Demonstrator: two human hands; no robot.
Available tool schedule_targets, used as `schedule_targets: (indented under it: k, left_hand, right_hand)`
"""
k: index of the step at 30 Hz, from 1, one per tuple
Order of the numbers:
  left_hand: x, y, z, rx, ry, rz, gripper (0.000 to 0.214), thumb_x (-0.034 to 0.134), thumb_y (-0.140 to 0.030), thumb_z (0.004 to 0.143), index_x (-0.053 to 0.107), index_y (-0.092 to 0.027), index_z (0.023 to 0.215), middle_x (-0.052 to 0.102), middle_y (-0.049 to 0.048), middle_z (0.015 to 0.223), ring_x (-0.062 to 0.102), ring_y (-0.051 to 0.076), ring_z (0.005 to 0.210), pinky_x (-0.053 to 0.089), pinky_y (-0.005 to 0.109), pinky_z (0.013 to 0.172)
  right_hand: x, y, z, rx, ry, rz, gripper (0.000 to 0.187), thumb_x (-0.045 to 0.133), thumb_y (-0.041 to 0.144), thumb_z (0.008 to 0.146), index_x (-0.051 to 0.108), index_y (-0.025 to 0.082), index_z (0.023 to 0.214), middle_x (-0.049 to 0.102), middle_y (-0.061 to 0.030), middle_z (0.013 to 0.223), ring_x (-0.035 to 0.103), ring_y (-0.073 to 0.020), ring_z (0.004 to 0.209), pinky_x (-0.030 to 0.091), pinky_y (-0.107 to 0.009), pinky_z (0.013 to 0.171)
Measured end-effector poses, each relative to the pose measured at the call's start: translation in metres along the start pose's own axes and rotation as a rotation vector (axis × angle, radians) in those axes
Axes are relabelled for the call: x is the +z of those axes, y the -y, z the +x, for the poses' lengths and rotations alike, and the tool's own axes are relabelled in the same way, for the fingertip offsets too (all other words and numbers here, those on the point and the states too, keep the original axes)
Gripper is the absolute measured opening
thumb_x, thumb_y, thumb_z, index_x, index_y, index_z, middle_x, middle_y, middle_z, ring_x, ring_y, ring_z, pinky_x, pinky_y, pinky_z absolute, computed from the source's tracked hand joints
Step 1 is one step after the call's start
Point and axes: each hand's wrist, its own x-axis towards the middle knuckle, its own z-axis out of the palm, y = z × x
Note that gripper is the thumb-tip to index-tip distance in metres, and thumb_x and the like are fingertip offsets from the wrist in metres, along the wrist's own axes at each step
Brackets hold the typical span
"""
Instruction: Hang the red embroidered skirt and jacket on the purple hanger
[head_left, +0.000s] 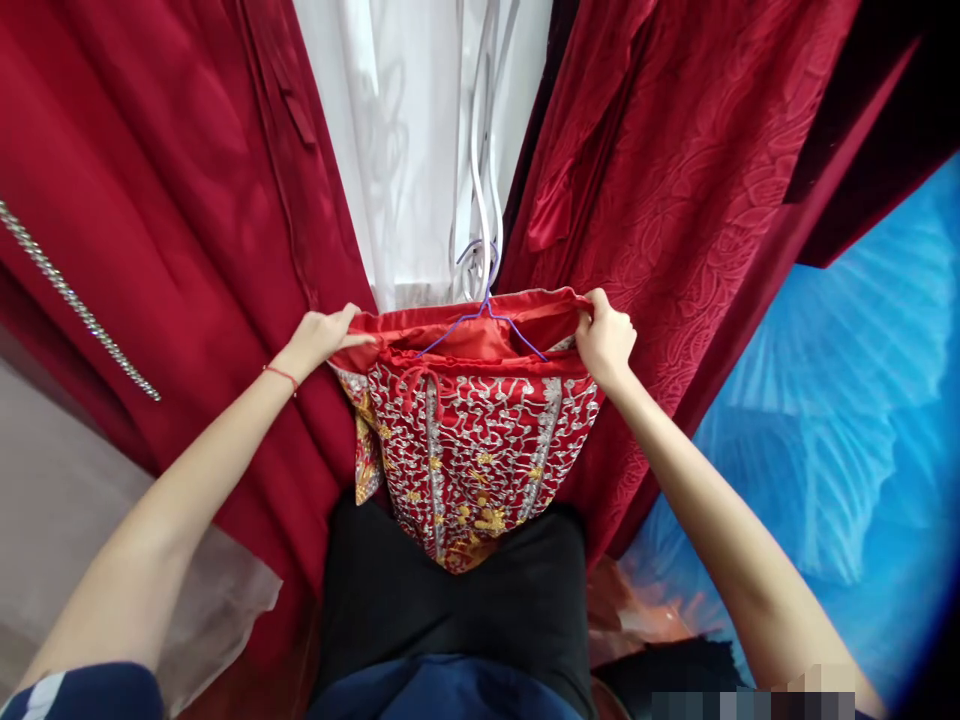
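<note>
A red embroidered skirt (480, 440) with silver and gold patterning hangs in front of my body, its waist edge stretched wide. My left hand (326, 335) pinches the left end of the waistband. The right end is gripped in my right hand (606, 335), thumb on top. Inside the waist opening sits a thin purple hanger (484, 312), its arms spreading below the top edge. Its hook is up by a white metal stand (480, 160); whether it hangs on it I cannot tell. A small red tie dangles at the skirt's front left.
Dark red garments hang on the left (187, 200) and right (675, 200). A white cloth (405, 130) is behind the stand. Blue pleated fabric (840, 400) fills the right side. Translucent plastic (225, 610) lies low on the left.
</note>
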Motion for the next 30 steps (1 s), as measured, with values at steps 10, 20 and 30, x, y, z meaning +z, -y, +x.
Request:
schedule_targets:
  k: [10, 20, 30]
  left_hand:
    - [0.044, -0.023, -0.061, -0.359, 0.269, -0.366, 0.025, 0.053, -0.034, 0.093, 0.069, -0.014, 0.094, 0.077, 0.0119, 0.086, 0.073, 0.024, 0.084, 0.052, 0.026, 0.072]
    - [0.033, -0.038, -0.087, -0.482, -0.011, -0.176, 0.044, 0.026, -0.034, 0.101, 0.064, -0.016, 0.111, 0.072, 0.0160, 0.112, 0.070, 0.031, 0.094, 0.045, 0.033, 0.068]
    - [-0.054, -0.086, -0.146, -0.034, -0.219, -0.183, 0.039, 0.034, -0.037, 0.099, 0.066, -0.021, 0.082, 0.068, 0.0081, 0.078, 0.064, 0.022, 0.074, 0.045, 0.036, 0.068]
  right_hand:
    - [0.033, 0.001, -0.026, -0.024, -0.314, 0.475, 0.024, 0.036, 0.021, 0.089, 0.056, 0.020, 0.102, 0.069, -0.0084, 0.095, 0.066, -0.0217, 0.086, 0.050, -0.034, 0.083]
    - [0.036, -0.014, -0.013, -0.046, -0.354, 0.436, 0.023, 0.036, 0.024, 0.091, 0.057, 0.020, 0.099, 0.067, -0.0089, 0.094, 0.066, -0.0215, 0.085, 0.051, -0.035, 0.083]
    - [0.051, -0.028, -0.010, -0.023, -0.353, 0.412, 0.025, 0.035, 0.026, 0.093, 0.056, 0.017, 0.104, 0.068, -0.0111, 0.096, 0.066, -0.0224, 0.083, 0.049, -0.035, 0.081]
